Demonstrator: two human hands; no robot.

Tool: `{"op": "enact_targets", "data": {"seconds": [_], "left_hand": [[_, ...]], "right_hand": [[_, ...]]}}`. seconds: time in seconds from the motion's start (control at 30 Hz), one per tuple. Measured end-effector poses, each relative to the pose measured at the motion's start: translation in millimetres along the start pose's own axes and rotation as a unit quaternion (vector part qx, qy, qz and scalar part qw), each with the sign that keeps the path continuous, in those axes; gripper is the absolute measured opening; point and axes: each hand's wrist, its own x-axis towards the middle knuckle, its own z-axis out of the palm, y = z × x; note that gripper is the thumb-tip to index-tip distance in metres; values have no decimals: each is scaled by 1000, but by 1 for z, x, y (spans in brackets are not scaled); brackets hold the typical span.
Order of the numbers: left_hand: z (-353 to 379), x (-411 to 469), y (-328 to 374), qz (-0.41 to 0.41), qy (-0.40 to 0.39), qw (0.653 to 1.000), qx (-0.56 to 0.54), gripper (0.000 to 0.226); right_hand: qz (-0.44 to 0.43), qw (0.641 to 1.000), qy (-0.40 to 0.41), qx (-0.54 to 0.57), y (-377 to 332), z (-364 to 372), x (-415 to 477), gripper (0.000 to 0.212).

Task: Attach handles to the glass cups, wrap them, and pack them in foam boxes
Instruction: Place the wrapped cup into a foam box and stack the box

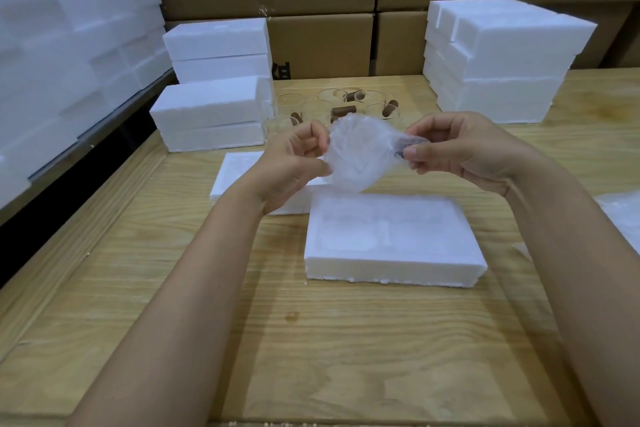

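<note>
table (pixel 311 340): light wood, grain running left to right
middle: open foam box (pixel 394 270), hollow side up
behind it, toward the left edge: flat foam piece (pixel 235 173), partly hidden
far left corner: foam stacks (pixel 207 107), closed boxes piled up
far right corner: taller foam pile (pixel 498 80)
far edge, between the two: glass cups (pixel 332 102) standing upright, several with brown handles (pixel 343 112)
right edge: clear plastic sheets (pixel 623 215), lying flat

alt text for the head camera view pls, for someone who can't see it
A left hand and right hand hold a wrapped cup, bundled in clear plastic, above a wooden table. An open foam box lies nearer the camera. Behind are glass cups with brown handles, stacked foam boxes and cardboard cartons.
</note>
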Motion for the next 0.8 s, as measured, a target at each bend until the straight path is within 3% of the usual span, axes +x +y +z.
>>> {"op": "enact_targets", "data": {"seconds": [0.27, 0.37, 0.43, 0.57, 0.8], "left_hand": [[-1, -6, 22, -70, -65, 995, 16, 35], [-5, -10, 30, -103, -95, 989, 56, 56], [-6, -13, 35, -109, -112, 977, 145, 72], [1, -18, 41, -103, -170, 948, 250, 54], [5, -18, 40, -97, -174, 924, 327, 53]], "right_hand": [[25, 998, -19, -62, -11, 2, -9, 34], [41, 996, -34, -71, -9, 4, -15, 36], [45, 995, -41, -82, -6, 5, -20, 36], [54, 992, -59, -93, 3, 8, -30, 30], [43, 992, -59, -107, 16, 13, -36, 28]]}}
